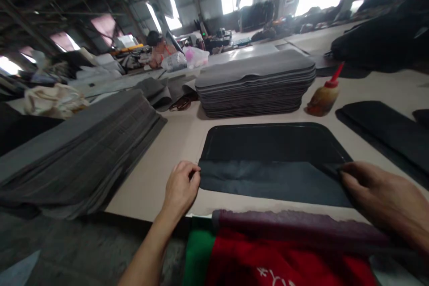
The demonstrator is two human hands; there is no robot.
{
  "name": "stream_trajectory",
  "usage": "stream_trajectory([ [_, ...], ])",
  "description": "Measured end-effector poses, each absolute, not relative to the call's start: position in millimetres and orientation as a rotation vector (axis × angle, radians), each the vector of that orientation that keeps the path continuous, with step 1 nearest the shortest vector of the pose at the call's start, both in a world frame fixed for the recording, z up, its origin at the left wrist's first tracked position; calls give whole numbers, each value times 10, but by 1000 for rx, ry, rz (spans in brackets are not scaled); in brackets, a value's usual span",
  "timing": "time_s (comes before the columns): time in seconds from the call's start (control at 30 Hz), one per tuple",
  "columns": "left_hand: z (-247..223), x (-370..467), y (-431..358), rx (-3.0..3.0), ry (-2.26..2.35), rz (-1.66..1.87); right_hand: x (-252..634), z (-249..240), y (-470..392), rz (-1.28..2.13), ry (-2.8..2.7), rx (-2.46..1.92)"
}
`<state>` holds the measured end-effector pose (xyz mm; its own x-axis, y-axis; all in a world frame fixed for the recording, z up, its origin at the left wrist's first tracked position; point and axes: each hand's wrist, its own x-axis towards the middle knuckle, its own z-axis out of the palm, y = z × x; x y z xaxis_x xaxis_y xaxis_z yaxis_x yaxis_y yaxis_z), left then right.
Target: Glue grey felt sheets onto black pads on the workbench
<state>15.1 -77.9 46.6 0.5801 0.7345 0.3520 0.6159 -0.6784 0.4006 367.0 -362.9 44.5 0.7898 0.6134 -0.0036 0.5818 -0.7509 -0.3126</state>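
A black panel (pixel 261 140) with rounded corners lies flat on the pale table. Over its near part is a dark fabric piece (pixel 254 178), its right end partly lifted. My left hand (pixel 182 185) pinches the left edge of the fabric between thumb and fingers. At the right end, my right hand (pixel 375 187) grips the fabric's corner, fingers closed. Behind the panel stands a tall stack of grey sheets (pixel 256 85).
A glue bottle (pixel 323 98) with a red nozzle stands behind the panel on the right. More black pieces (pixel 385 132) lie at the right. Layered grey fabric (pixel 77 143) fills the left side. A person (pixel 162 51) is in the background.
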Motion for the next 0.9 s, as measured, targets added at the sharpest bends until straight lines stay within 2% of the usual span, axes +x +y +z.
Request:
stream_trajectory([
  [0.13,600,135,-845,2652,1171,770,3646,395,-3703,22,-948,-2697],
  [0.27,735,448,-1141,2716,880,870,3337,381,-3520,-273,-1291,-2342],
  [0.43,657,1032,-1618,2833,376,325,2865,232,-3098,-425,-1917,-1935],
  [0.57,511,1177,-1768,2845,324,87,2783,106,-3025,-415,-2060,-1966],
  [0.8,504,857,-1528,3006,541,-53,2923,122,-3238,-402,-2031,-2139],
  [0.9,419,615,-1312,3084,703,20,3014,135,-3395,-415,-1961,-2258],
])
